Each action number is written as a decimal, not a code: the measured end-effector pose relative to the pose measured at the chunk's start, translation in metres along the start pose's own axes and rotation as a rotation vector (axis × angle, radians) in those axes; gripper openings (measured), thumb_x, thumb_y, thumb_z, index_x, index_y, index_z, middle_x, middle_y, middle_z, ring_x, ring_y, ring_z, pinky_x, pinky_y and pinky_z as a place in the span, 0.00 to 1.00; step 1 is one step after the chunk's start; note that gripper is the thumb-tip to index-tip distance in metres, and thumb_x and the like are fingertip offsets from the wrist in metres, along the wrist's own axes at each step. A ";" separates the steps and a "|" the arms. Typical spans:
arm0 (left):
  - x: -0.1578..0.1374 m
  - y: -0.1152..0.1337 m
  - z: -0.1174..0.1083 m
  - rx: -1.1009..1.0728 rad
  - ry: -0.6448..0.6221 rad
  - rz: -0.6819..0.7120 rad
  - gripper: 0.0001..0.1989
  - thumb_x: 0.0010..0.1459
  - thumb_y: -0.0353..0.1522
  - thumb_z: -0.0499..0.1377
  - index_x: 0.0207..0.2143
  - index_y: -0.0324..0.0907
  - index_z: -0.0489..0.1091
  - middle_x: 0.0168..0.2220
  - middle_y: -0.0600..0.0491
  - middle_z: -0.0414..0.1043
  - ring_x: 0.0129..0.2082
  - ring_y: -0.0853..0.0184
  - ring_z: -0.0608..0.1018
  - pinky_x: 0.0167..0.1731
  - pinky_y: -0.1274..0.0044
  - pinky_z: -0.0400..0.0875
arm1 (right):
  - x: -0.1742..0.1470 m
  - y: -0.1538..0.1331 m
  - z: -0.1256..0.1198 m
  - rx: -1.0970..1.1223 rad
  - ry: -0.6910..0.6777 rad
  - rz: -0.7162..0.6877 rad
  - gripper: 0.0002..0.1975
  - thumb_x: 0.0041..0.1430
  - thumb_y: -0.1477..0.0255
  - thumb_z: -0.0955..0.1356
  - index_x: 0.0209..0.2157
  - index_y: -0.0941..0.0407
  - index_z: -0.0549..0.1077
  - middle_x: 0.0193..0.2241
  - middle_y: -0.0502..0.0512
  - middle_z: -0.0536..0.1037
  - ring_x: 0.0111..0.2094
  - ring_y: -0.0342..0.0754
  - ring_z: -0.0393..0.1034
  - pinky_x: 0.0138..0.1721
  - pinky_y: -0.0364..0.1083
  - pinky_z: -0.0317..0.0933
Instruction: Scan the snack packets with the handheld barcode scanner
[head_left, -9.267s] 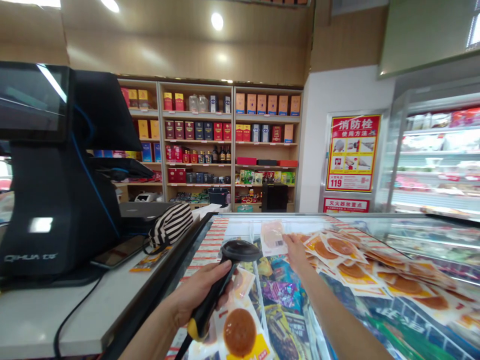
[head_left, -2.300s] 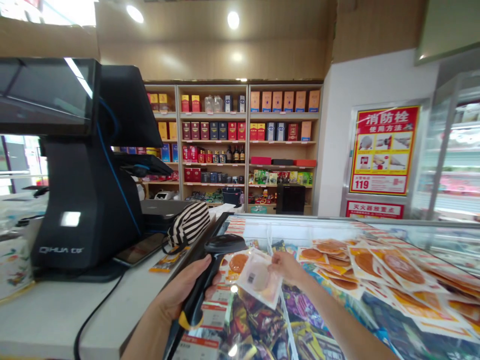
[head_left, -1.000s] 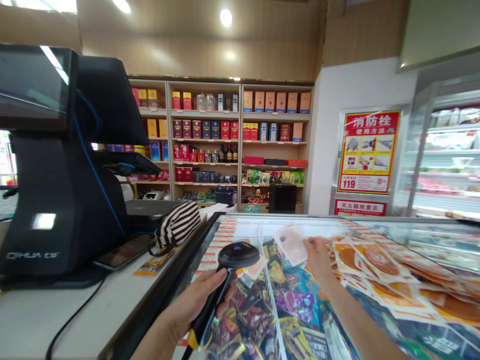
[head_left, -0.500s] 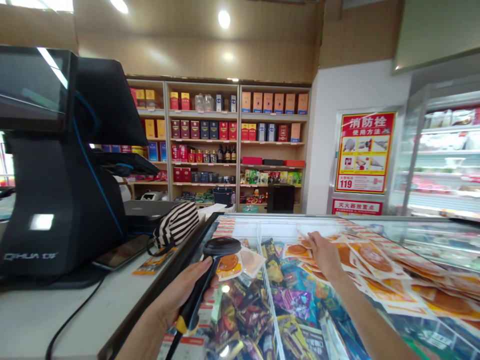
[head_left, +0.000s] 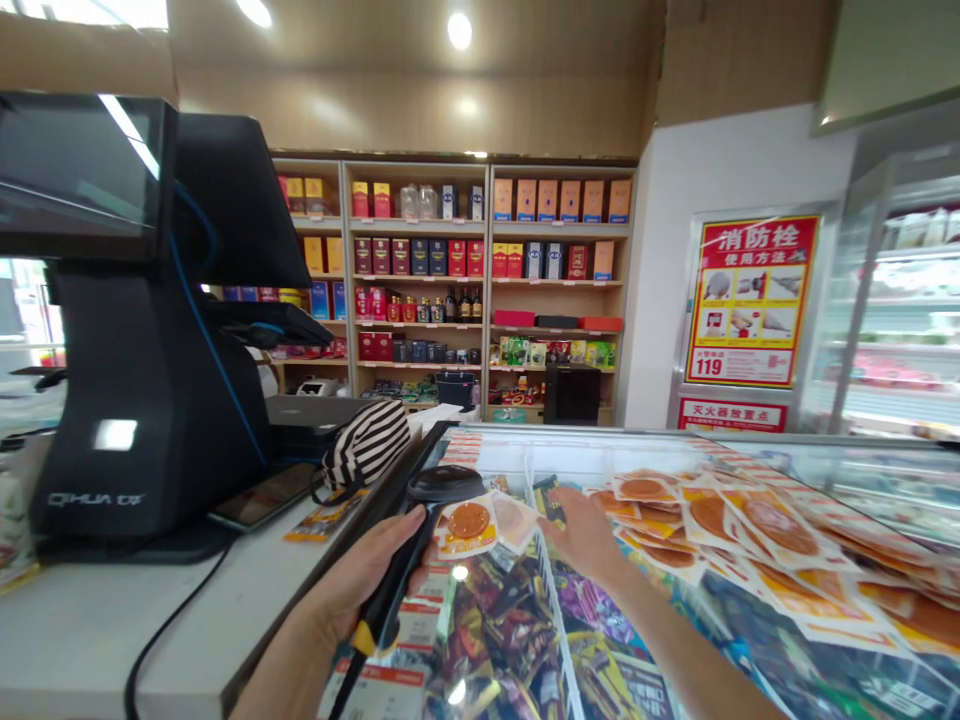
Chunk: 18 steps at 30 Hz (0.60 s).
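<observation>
My left hand (head_left: 367,570) is wrapped around the handle of a black barcode scanner (head_left: 409,560) with yellow trim. Its head lies over the left side of a glass-topped freezer (head_left: 487,690). Just right of that head, two flat clear packets rest on the glass: one with an orange-brown patty (head_left: 469,522), the other a paler packet (head_left: 514,522) partly overlapped by it. My right hand (head_left: 581,535) is beside the paler packet, thumb and fingers apart, with nothing visible between them. To its right spreads a loose pile of similar patty packets (head_left: 709,515).
On the left counter (head_left: 105,640) stand a black checkout terminal (head_left: 150,400), a phone (head_left: 262,498) and a striped pouch (head_left: 371,440). The scanner's cable (head_left: 349,685) runs down at the front. Shelves of boxes (head_left: 420,260) line the back wall.
My right hand has moved left from the pile of patty packets to beside the two separate packets. My left hand keeps the barcode scanner in nearly the same place. The view has shifted slightly.
</observation>
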<state>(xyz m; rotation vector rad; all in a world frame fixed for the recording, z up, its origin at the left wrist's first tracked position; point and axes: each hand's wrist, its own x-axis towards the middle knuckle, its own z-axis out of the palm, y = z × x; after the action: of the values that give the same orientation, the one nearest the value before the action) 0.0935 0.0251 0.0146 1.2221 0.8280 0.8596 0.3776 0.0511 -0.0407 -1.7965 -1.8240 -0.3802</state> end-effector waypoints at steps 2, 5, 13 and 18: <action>0.000 0.000 0.002 -0.002 0.013 -0.003 0.16 0.47 0.43 0.51 0.24 0.38 0.62 0.19 0.57 0.62 0.14 0.78 0.63 0.13 0.85 0.55 | 0.002 -0.023 0.013 0.042 -0.112 0.013 0.20 0.48 0.61 0.58 0.41 0.57 0.64 0.42 0.58 0.68 0.45 0.51 0.58 0.44 0.50 0.47; -0.001 0.000 0.005 0.004 0.022 -0.016 0.17 0.48 0.44 0.50 0.23 0.38 0.62 0.18 0.57 0.62 0.14 0.78 0.63 0.13 0.85 0.55 | 0.007 -0.040 0.028 0.060 -0.222 0.108 0.25 0.45 0.56 0.59 0.42 0.57 0.63 0.41 0.61 0.68 0.45 0.54 0.58 0.42 0.53 0.49; 0.000 -0.001 -0.001 -0.013 -0.003 -0.006 0.16 0.48 0.43 0.51 0.23 0.38 0.62 0.19 0.57 0.62 0.14 0.78 0.63 0.13 0.85 0.56 | 0.011 -0.035 0.041 0.089 -0.329 0.185 0.33 0.36 0.56 0.65 0.45 0.55 0.60 0.43 0.61 0.67 0.46 0.57 0.56 0.43 0.58 0.47; 0.000 0.000 -0.001 -0.005 0.036 -0.016 0.16 0.46 0.44 0.52 0.23 0.38 0.62 0.18 0.57 0.63 0.14 0.78 0.63 0.13 0.85 0.56 | 0.018 -0.033 0.033 0.092 -0.352 0.192 0.28 0.32 0.58 0.67 0.38 0.56 0.66 0.39 0.61 0.69 0.44 0.59 0.58 0.39 0.55 0.52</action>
<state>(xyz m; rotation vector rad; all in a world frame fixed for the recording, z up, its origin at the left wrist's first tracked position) 0.0929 0.0258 0.0140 1.1969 0.8627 0.8726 0.3399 0.0820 -0.0520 -2.0496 -1.8362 0.0996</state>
